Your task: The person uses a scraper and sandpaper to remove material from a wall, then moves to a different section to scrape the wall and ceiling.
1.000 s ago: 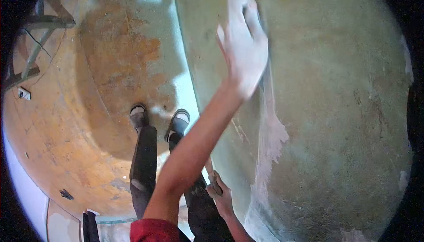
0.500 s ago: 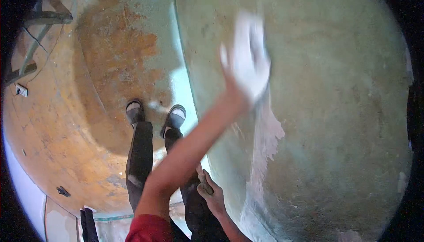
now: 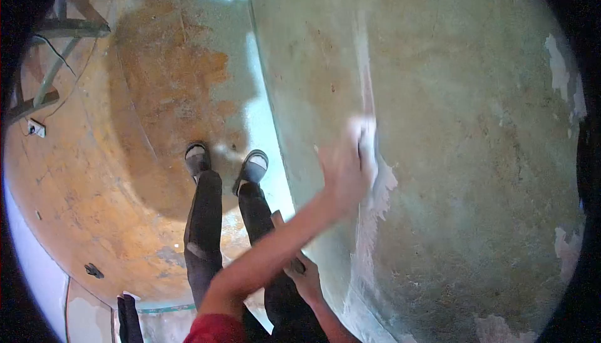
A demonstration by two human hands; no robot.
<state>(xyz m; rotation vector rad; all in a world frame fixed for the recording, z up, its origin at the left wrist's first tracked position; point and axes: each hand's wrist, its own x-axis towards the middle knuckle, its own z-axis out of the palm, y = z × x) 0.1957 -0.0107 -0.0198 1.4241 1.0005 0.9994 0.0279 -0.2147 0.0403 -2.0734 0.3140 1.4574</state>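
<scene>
My left hand (image 3: 352, 164), whitened at the fingertips, lies against the greenish wall (image 3: 463, 124) with its thumb out to the side. It is smeared by motion, and I make out nothing held in it. Under and around it a pale streak of filler (image 3: 365, 74) runs along the wall, widening into a ragged pinkish-white patch (image 3: 374, 215). Lower down, partly behind my left forearm, my right hand (image 3: 308, 280) is closed round what looks like a putty knife (image 3: 277, 218). The forearm hides the middle of that tool.
My sandalled feet (image 3: 253, 166) stand on the worn orange-brown floor (image 3: 169, 74) beside the wall. A wooden frame (image 3: 69, 29), a cable and a white socket (image 3: 36, 128) are at upper left. A small dark object (image 3: 93, 271) lies at lower left. Pale patches (image 3: 566, 249) mark the wall's right side.
My left hand has slid down the filler streak, baring the narrow line above it. The view has shifted slightly. My right hand still grips the tool, now more covered by my left forearm.
</scene>
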